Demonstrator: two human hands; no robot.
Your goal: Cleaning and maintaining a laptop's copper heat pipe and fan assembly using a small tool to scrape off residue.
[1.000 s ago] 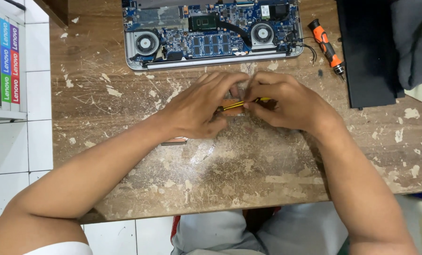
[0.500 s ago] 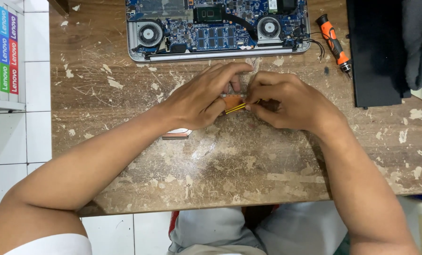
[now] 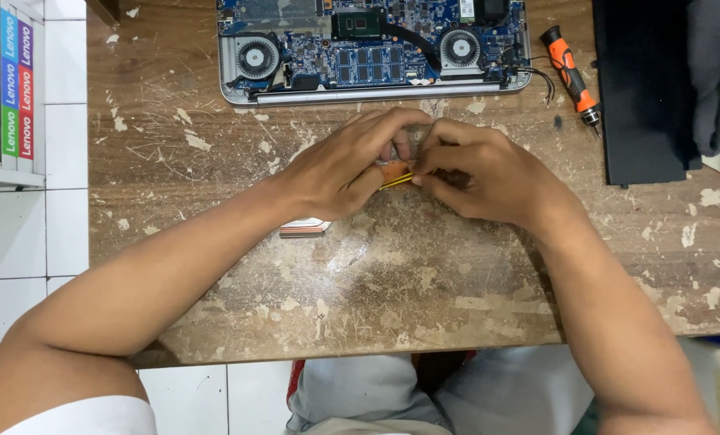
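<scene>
Both hands met near the middle of the old wooden table (image 3: 424,298), a little toward its far edge. The left hand (image 3: 340,171) had its fingers curled and pressed close together around a small copper-coloured piece (image 3: 392,171), holding it just above the tabletop. The right hand (image 3: 481,173) touched the left one, and its fingertips pinched a thin yellow tool (image 3: 398,180) that poked out between the two hands, with its tip at the copper piece. Most of the small piece was hidden by fingers, so its shape could not be told. Just under the left wrist, a flat copper and silver part (image 3: 304,229) lay on the table. At the far edge, an open laptop (image 3: 376,52) lay with its cover off, showing a blue board and two round fans. To the right of the laptop, an orange and black screwdriver (image 3: 569,76) lay on the wood, just beside a flat black panel (image 3: 642,97) near the far right corner. A dark grey cloth (image 3: 718,72) lay on top of that panel. The table was scratched and spotted with pale paint chips.
</scene>
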